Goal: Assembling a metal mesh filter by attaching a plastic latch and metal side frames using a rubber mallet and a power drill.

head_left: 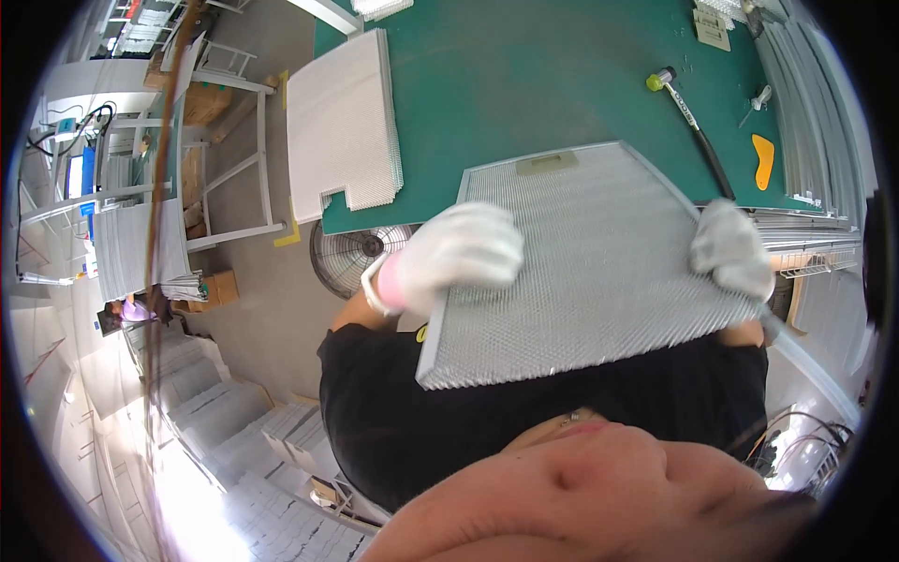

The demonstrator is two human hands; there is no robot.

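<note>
A silvery metal mesh filter panel [599, 272] lies tilted in front of me, its far end over the table's near edge. Thin frame strips run along its sides, and a small beige latch plate [547, 163] sits at its far end. The near edge shows zigzag mesh. My left hand [464, 248], in a white glove with a pink cuff, is closed over the panel's left side, slightly blurred, its thumb hidden. At the right side my gloved right hand [732, 251] grips the frame, fingers curled over it. A pale strip [813, 365] stretches away beyond the near right corner; whether it joins the panel I cannot tell.
On the green table [506, 75] lie a stack of white mesh sheets [339, 117], a mallet [691, 126] with a black handle and an orange-yellow tool [763, 161]. Long metal strips [810, 112] line the right side. Below the table's left edge stands a fan [361, 251].
</note>
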